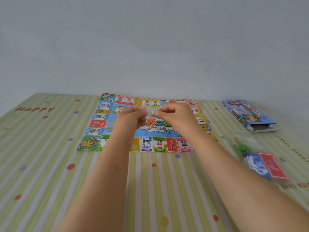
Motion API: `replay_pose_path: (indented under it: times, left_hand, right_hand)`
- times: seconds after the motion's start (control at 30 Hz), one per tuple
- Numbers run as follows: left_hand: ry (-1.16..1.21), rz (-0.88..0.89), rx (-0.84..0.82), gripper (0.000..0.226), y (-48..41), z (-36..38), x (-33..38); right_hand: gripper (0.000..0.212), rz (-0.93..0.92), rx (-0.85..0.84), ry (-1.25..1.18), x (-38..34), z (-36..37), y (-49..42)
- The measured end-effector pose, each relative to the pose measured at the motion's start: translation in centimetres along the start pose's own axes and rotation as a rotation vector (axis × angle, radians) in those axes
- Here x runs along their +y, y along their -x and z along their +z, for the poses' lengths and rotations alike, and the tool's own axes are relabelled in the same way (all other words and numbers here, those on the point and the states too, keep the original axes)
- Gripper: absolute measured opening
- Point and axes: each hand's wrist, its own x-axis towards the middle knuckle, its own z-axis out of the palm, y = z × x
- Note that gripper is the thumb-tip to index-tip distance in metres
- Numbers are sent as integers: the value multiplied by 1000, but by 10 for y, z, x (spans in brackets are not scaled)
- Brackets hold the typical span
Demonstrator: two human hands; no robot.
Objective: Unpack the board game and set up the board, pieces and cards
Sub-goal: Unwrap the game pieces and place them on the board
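Hands up over the board (98, 124), which lies flat, long side left-right: left hand (132, 118) and right hand (173, 114) both pinch one small clear packet (151, 112) between them. One opened box (247, 114) far right, one blue-and-red card stack (265, 164) nearer.

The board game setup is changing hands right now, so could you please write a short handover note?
Left hand and right hand: both pinch a small clear packet between them, above the board; contents too blurred to tell.
Board: unfolded flat on the striped tablecloth.
Box: open, lying at far right.
Blue and red cards: stacked to the right, beside a clear bag of green pieces.
Done: board laid out, box emptied.
Left: open the packet, place pieces and cards.
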Motion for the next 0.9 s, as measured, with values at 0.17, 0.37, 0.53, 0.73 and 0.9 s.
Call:
replay_pose_path:
  times: [0.17,0.37,0.53,0.73,0.9]
  left_hand:
    - [13,79,262,15,-3,-9,-3]
    - [9,125,416,13,-7,-16,-8]
    - [21,121,420,15,-9,-14,-13]
    - [11,130,399,14,-8,-14,-13]
    - [8,133,363,16,-7,-13,-10]
  right_hand:
    - [7,17,91,-43,-1,-3,-10]
    - [18,78,38,248,20,9,-29]
    - [19,121,-30,480,31,20,-40]
    - [21,121,-46,572,30,23,-39]
    - [27,121,-7,527,31,19,-39]
